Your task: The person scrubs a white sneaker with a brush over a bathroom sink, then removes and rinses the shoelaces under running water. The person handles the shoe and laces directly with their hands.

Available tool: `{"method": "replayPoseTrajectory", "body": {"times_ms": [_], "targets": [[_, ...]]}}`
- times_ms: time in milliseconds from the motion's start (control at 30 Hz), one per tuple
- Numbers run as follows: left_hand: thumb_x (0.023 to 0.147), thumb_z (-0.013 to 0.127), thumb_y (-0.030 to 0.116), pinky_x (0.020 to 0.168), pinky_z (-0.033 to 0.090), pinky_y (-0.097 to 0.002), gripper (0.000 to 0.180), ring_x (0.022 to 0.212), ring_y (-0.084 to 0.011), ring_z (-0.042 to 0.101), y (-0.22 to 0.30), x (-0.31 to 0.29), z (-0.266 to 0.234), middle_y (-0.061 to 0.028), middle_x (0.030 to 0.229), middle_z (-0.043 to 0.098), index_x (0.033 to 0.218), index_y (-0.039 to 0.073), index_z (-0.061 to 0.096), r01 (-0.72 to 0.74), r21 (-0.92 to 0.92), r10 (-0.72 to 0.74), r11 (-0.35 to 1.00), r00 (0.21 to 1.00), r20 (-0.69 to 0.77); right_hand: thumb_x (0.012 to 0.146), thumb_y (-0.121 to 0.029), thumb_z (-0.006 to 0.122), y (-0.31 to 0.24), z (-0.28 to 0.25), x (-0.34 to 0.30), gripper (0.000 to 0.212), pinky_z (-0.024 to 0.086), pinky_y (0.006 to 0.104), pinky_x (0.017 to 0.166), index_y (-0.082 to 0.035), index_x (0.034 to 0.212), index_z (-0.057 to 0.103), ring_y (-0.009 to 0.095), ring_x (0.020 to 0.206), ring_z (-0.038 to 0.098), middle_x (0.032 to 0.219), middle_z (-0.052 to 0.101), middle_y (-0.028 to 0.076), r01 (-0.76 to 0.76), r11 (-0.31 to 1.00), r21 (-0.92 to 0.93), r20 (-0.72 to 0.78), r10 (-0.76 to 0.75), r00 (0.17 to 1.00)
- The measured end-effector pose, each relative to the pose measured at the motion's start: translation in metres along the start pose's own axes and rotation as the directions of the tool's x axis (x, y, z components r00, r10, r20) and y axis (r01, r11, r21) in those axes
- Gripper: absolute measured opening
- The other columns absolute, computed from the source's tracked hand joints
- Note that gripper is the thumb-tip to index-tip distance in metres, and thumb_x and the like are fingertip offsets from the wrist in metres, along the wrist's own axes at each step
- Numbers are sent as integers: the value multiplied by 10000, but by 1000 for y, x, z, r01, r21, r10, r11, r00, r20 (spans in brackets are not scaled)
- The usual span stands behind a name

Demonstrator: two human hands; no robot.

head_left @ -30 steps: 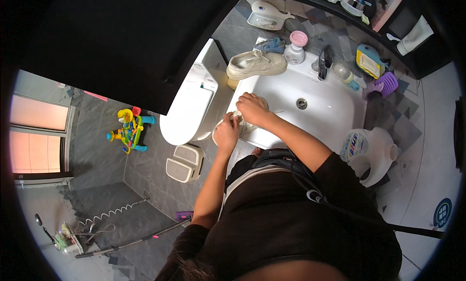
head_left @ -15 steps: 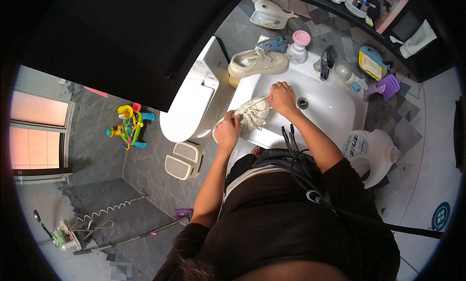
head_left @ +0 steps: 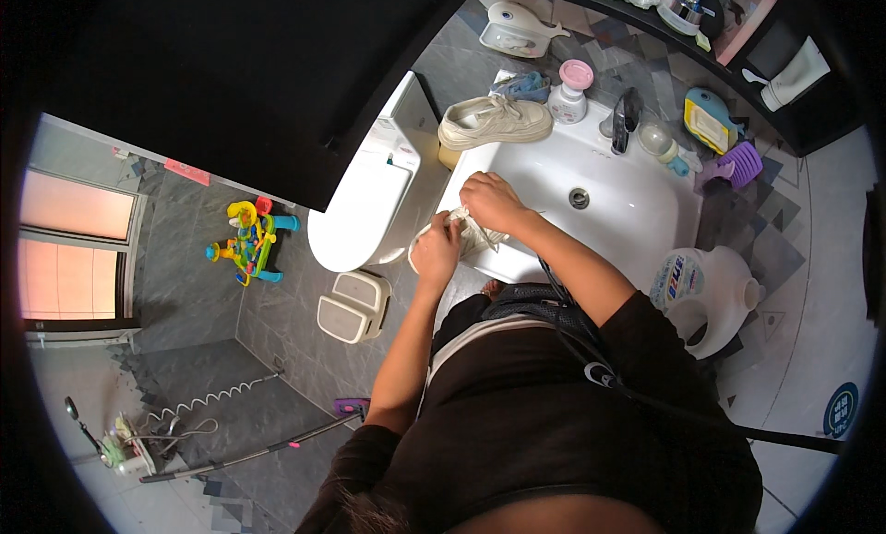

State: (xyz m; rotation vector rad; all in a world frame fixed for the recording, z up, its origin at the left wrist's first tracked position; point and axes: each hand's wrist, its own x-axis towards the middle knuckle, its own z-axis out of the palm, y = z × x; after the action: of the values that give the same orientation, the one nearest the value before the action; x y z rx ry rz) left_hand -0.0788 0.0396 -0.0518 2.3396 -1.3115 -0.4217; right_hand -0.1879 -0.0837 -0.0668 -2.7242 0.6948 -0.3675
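A cream lace-up shoe (head_left: 479, 246) rests at the left front of the white sink (head_left: 637, 225), largely hidden by my hands. My left hand (head_left: 436, 250) is closed round its near left end. Just above the shoe, my right hand (head_left: 492, 200) has its fingers pinched together at the laces; the fingertips are partly hidden. A loose lace end hangs below them. The matching cream shoe (head_left: 498, 121) lies on the sink's back left corner, its laces still threaded.
Behind the sink stand a pink-topped pump bottle (head_left: 572, 91) and a dark faucet (head_left: 625, 120). A purple brush (head_left: 739, 166) and a large white jug (head_left: 706, 299) are at the right. To the left are a toilet (head_left: 355, 216), a step stool (head_left: 354, 308) and a colourful toy (head_left: 251, 241).
My right hand has moved left and slightly down, from over the basin to close above the shoe and nearer my left hand. My left hand stays almost in place on the shoe.
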Motion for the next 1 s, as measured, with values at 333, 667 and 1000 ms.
{"method": "replayPoseTrajectory", "body": {"times_ms": [333, 667, 1000], "targets": [[871, 523, 401, 662, 489, -444, 341, 760, -361, 634, 2, -1, -2, -151, 810, 664, 1074, 140, 609, -7, 8, 7, 1000, 1000, -1, 705, -136, 589, 66, -18, -39, 95, 449, 407, 773, -60, 763, 582, 306, 867, 547, 846, 596, 110, -493, 844, 210, -381, 535, 754], [874, 517, 386, 673, 486, -439, 326, 767, -352, 635, 0, -1, -2, -143, 801, 665, 1079, 147, 601, -2, 31, 1, 1000, 1000, 15, 695, -113, 634, 19, -4, -20, 292, 404, 380, 917, -82, 985, 643, 266, 1051, 508, 1072, 579, 92, -84, 958, 275, -207, 144, 968], [877, 513, 405, 659, 487, -438, 351, 756, -347, 637, -4, -2, -1, -138, 799, 665, 1097, 144, 592, -7, 19, 7, 1000, 1000, 3, 745, -89, 566, 9, -2, -8, 66, 456, 407, 803, -77, 758, 630, 280, 917, 562, 912, 610, 99, -262, 954, 143, -229, 290, 929]]}}
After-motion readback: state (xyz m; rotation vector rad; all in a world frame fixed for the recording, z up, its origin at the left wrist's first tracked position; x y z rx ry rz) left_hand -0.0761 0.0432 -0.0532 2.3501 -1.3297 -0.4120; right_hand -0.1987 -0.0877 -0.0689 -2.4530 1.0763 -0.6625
